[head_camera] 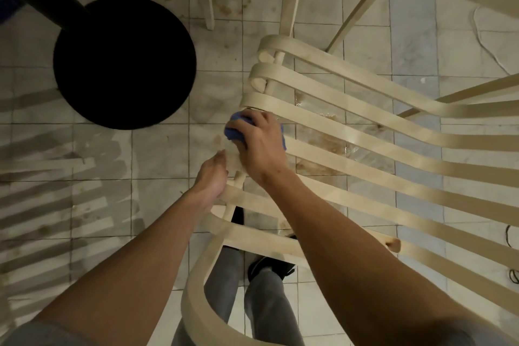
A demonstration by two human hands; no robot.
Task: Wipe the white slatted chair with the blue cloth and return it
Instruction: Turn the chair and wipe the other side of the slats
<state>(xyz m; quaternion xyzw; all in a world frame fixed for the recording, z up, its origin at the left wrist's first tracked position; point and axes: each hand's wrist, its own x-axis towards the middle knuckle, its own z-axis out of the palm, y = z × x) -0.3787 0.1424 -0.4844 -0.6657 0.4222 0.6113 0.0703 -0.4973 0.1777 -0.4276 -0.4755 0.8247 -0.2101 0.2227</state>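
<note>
In the head view, a crumpled blue cloth (234, 128) is gripped by the right hand (259, 146), its fingers curled over the top, and is pressed against the rolled front end of one slat of the white slatted chair (393, 132). The cloth shows at the fingertips and past the far side of the palm. Just below and left of that hand, a neighbouring slat end is held by the left hand (212, 177), thumb raised, its fingers wrapped out of sight beneath. Up and left of both hands, a round black pedestal base (125, 62) is seen on the stained pale tiled floor (157, 154). Grey trousers (224, 275) and a black shoe (269, 268) are visible through the slats below the forearms.
</note>
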